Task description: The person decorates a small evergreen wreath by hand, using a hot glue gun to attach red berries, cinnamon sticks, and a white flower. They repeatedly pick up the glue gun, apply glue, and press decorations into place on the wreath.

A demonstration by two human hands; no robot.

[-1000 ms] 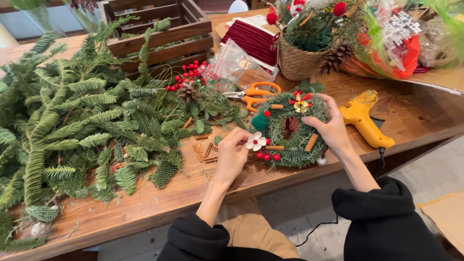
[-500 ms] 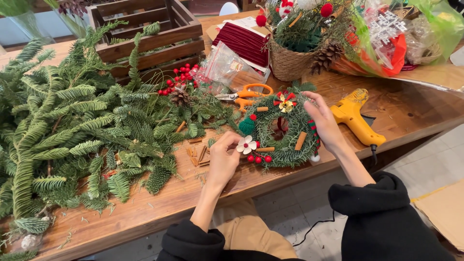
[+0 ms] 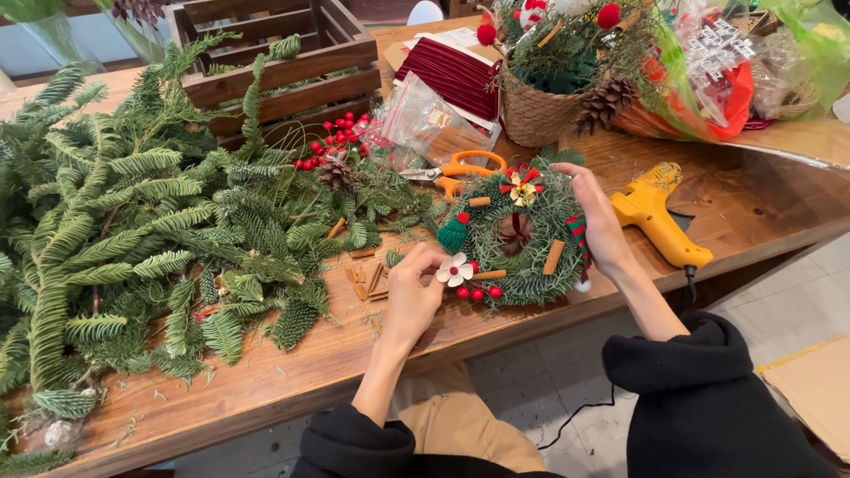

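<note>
I see one small evergreen wreath (image 3: 522, 239) lying flat at centre frame on the wooden table (image 3: 761, 204). My left hand (image 3: 414, 296), at its lower left, pinches one white flower (image 3: 455, 269) against the rim; my right hand (image 3: 602, 221) cups the right edge. Three red berries (image 3: 476, 293) sit beside the flower; one yellow glue gun (image 3: 660, 217) lies further right, one pair of orange scissors (image 3: 460, 168) above
</note>
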